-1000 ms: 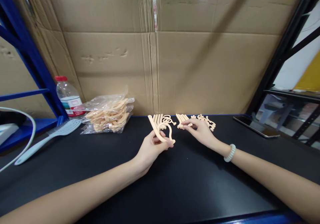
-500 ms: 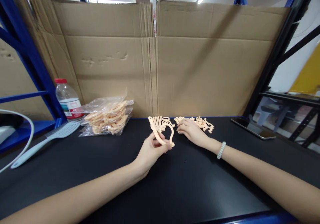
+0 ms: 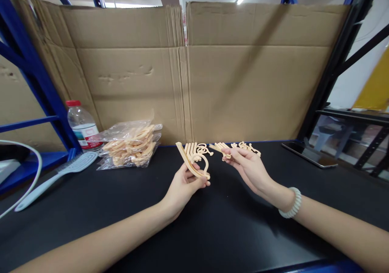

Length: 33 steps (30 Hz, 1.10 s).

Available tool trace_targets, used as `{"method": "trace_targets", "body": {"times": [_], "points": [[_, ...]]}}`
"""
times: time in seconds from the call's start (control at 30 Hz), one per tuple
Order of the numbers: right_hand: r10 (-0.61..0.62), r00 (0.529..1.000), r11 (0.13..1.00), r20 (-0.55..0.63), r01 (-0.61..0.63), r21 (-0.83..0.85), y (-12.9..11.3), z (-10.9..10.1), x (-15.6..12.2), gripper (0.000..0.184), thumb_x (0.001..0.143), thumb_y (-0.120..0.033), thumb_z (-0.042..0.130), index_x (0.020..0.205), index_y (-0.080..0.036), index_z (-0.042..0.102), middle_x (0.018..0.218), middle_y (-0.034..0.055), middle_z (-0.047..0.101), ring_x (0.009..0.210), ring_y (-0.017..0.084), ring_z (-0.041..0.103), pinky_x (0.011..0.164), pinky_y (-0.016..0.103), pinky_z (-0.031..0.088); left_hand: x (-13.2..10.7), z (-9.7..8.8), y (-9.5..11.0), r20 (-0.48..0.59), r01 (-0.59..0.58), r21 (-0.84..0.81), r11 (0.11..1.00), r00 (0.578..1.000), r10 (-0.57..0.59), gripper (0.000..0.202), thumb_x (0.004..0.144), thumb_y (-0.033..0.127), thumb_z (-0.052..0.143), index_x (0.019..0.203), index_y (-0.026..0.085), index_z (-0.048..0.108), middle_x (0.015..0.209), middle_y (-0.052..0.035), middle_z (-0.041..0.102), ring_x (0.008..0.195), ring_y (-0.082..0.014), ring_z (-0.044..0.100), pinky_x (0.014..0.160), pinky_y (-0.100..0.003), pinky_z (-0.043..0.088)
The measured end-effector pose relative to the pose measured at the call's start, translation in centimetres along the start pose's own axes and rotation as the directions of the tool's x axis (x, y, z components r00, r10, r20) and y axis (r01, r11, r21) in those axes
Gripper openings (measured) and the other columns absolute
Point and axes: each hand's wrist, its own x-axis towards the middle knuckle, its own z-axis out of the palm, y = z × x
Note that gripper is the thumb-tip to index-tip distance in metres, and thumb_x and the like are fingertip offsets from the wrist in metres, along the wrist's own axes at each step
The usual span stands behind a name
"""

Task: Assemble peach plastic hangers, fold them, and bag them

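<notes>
My left hand (image 3: 184, 185) is closed on a peach-coloured curved plastic piece (image 3: 186, 159), a long bar joined at its lower end to a hooked loop. To its right, my right hand (image 3: 247, 165) pinches a slim peach-coloured stick (image 3: 216, 148), raised a little off the table with its tip pointing left. Behind the hands, several straight and ring-shaped pieces (image 3: 192, 149) of the same colour lie in a row. Beyond my right hand sit more small knobbed pieces (image 3: 249, 148), partly hidden by it.
Clear bags of peach-coloured parts (image 3: 130, 145) are stacked at the left. Beside them stand a red-capped bottle (image 3: 83, 125) and a pale blue hairbrush (image 3: 60, 175). A phone (image 3: 308, 154) lies at the right. Cardboard panels (image 3: 243, 82) wall off the back of the black table (image 3: 194, 232).
My right hand has lifted from the pieces at the back and come nearer, now holding a stick. The left hand keeps its hold, with the curved piece turned slightly.
</notes>
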Motion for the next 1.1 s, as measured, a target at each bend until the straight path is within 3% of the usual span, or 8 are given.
{"method": "trace_targets", "body": {"times": [0.1,0.23,0.3,0.4,0.5,0.6,0.87,1.1], "points": [[0.077,0.997,0.997,-0.030,-0.078,-0.018,0.6,0.2,-0.4,0.028,0.067,-0.034,0.078,0.089,-0.018,0.071,0.088,0.0055,0.066,0.081,0.017,0.060,0.084,0.036,0.049,0.0,0.0,0.0,0.008,-0.004,0.020,1.000,1.000,0.004,0.039,0.068,0.023,0.079,0.088,0.018,0.046,0.079,-0.0006,0.068,0.068,-0.0109,0.064,0.071,-0.024,0.050],[0.102,0.993,0.994,-0.060,-0.100,0.034,1.0,0.5,-0.8,0.051,0.058,-0.026,0.082,0.106,-0.025,0.063,0.108,0.0032,0.060,0.079,0.014,0.061,0.081,0.033,0.051,0.0,0.0,0.2,0.019,0.010,0.057,0.998,1.000,-0.011,0.038,0.068,0.026,0.079,0.087,0.018,0.047,0.081,-0.0014,0.068,0.069,-0.0122,0.065,0.066,-0.023,0.049],[0.112,0.994,0.992,-0.021,-0.110,0.064,1.2,0.7,-0.9,0.059,0.056,-0.022,0.083,0.110,-0.026,0.060,0.102,0.0009,0.061,0.078,0.013,0.063,0.083,0.033,0.051,0.0,0.0,0.2,0.042,-0.001,0.063,0.998,0.999,-0.001,0.036,0.069,0.025,0.078,0.087,0.018,0.048,0.083,-0.0017,0.068,0.070,-0.0124,0.065,0.066,-0.023,0.049],[0.146,0.985,0.989,0.089,-0.148,0.020,1.4,0.9,-1.1,0.042,0.060,-0.024,0.082,0.098,-0.019,0.065,0.082,0.0008,0.065,0.079,0.016,0.064,0.083,0.033,0.050,0.0,0.1,0.1,0.067,-0.026,0.068,0.997,0.998,0.022,0.033,0.068,0.025,0.078,0.084,0.018,0.049,0.083,-0.0011,0.067,0.071,-0.0130,0.065,0.069,-0.025,0.049],[0.149,0.972,0.989,0.182,-0.145,-0.037,1.4,1.2,-1.3,0.029,0.064,-0.028,0.079,0.089,-0.017,0.068,0.081,0.0027,0.067,0.077,0.016,0.064,0.077,0.031,0.052,-0.1,0.2,0.0,0.068,-0.033,0.084,0.996,0.997,0.027,0.033,0.067,0.026,0.078,0.081,0.018,0.049,0.078,0.0008,0.065,0.070,-0.0140,0.065,0.071,-0.028,0.050],[0.153,0.963,0.988,0.221,-0.147,-0.043,1.2,1.4,-1.5,0.027,0.069,-0.029,0.077,0.092,-0.018,0.068,0.082,0.0026,0.068,0.076,0.015,0.065,0.072,0.029,0.053,-0.1,0.1,-0.1,0.085,-0.035,0.116,0.993,0.996,0.025,0.032,0.067,0.026,0.078,0.080,0.019,0.049,0.074,0.0020,0.063,0.069,-0.0147,0.065,0.072,-0.029,0.051],[0.195,0.936,0.981,0.293,-0.189,-0.048,0.7,1.7,-1.8,0.033,0.069,-0.034,0.076,0.097,-0.017,0.068,0.085,0.0050,0.071,0.077,0.018,0.068,0.078,0.036,0.055,-0.2,0.2,-0.1,0.106,-0.072,0.137,0.988,0.993,0.058,0.030,0.065,0.025,0.078,0.081,0.017,0.054,0.077,0.0005,0.064,0.070,-0.0165,0.066,0.075,-0.034,0.055],[0.160,0.941,0.986,0.298,-0.142,-0.081,0.4,1.8,-1.9,0.024,0.067,-0.033,0.077,0.084,-0.018,0.068,0.080,0.0027,0.070,0.075,0.017,0.067,0.074,0.034,0.057,-0.2,0.1,-0.2,0.083,-0.065,0.161,0.985,0.995,0.052,0.030,0.067,0.024,0.078,0.082,0.017,0.052,0.081,0.0001,0.065,0.071,-0.0173,0.069,0.075,-0.034,0.056]]}}
